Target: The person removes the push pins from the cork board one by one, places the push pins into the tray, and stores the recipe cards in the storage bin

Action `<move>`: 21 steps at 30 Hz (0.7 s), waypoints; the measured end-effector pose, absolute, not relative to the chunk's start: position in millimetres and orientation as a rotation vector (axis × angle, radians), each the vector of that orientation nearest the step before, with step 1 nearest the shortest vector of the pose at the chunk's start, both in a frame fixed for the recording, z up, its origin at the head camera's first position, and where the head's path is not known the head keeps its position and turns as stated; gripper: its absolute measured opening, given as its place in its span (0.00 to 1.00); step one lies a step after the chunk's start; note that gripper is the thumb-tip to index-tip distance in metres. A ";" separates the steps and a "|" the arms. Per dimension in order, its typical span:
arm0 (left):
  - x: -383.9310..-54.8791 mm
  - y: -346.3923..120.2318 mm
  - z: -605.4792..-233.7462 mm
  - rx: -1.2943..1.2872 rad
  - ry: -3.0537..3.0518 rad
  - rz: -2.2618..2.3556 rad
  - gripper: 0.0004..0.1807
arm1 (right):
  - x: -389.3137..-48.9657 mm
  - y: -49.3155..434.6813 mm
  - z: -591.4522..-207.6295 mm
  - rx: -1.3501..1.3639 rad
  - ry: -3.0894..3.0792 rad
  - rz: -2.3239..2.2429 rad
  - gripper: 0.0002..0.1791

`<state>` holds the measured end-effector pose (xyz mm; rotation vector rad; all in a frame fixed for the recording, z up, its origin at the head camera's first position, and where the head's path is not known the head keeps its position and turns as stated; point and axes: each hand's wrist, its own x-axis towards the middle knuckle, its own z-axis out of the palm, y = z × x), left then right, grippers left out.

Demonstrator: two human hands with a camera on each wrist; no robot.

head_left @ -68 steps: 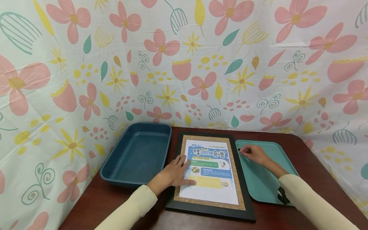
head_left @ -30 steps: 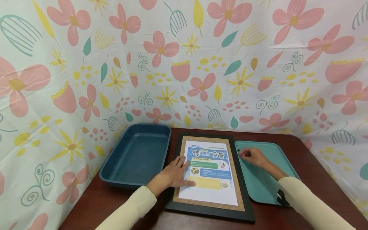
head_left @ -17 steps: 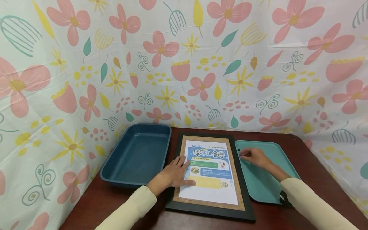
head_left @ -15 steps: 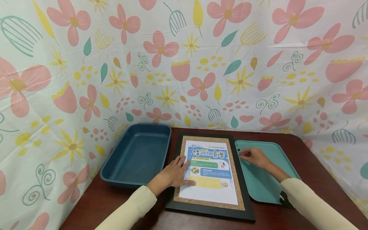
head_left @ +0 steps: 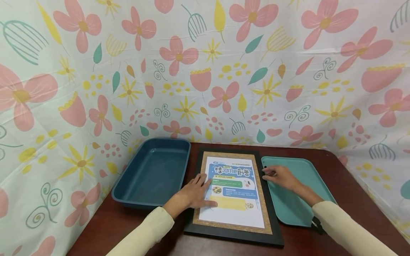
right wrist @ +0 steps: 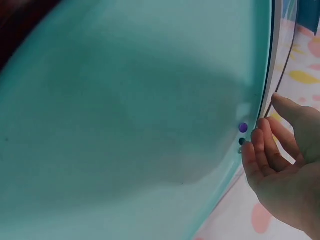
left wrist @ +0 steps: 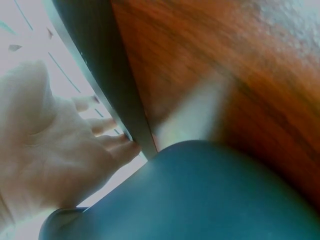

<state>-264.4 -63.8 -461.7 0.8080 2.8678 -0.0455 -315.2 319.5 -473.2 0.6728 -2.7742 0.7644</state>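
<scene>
My left hand (head_left: 196, 192) lies with spread, straight fingers on a printed paper sheet (head_left: 232, 217). The sheet rests on a cork board with a black frame (head_left: 234, 239), whose dark edge passes the fingertips in the left wrist view. My right hand (head_left: 283, 176) is over the left rim of the turquoise tray (head_left: 304, 202), beside the frame. In the right wrist view its thumb and index fingertips stand apart, with no object visible between them. A small purple round piece (right wrist: 243, 127) and a dark one (right wrist: 242, 141) lie in the tray by the fingers; their exact kind is unclear.
A deep dark-blue pan (head_left: 150, 177) stands left of the board. All stand on a reddish-brown table (head_left: 105, 231). A flower-patterned cloth (head_left: 205, 106) hangs behind and at the sides. A black strap (head_left: 317, 224) shows at the right sleeve.
My right hand has shifted slightly left from over the tray toward the frame, its thumb and fingers parting. The purple piece seen at its fingertips is hidden in the head view now. The left hand stays.
</scene>
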 end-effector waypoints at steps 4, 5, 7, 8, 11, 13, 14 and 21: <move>-265.4 -63.7 -463.4 0.811 2.862 -0.040 0.55 | -314.3 316.8 -474.6 0.677 -2.782 0.756 0.18; -265.5 -63.6 -463.8 0.813 2.862 -0.035 0.55 | -314.1 316.1 -475.2 0.681 -2.780 0.755 0.18; -265.6 -63.8 -464.4 0.817 2.863 -0.034 0.55 | -313.7 314.5 -476.8 0.695 -2.770 0.750 0.18; -265.6 -64.0 -464.8 0.818 2.863 -0.032 0.55 | -313.4 313.4 -477.6 0.705 -2.761 0.749 0.18; -265.1 -64.1 -465.5 0.826 2.864 -0.025 0.56 | -311.9 310.9 -480.2 0.729 -2.742 0.757 0.19; -264.9 -63.9 -465.9 0.829 2.864 -0.021 0.56 | -310.5 309.4 -481.3 0.739 -2.736 0.766 0.19; -264.7 -63.8 -466.0 0.829 2.864 -0.019 0.56 | -309.7 308.8 -481.5 0.740 -2.735 0.772 0.19; -262.8 -63.5 -466.0 0.817 2.863 0.017 0.56 | -302.6 304.3 -480.4 0.733 -2.771 0.810 0.22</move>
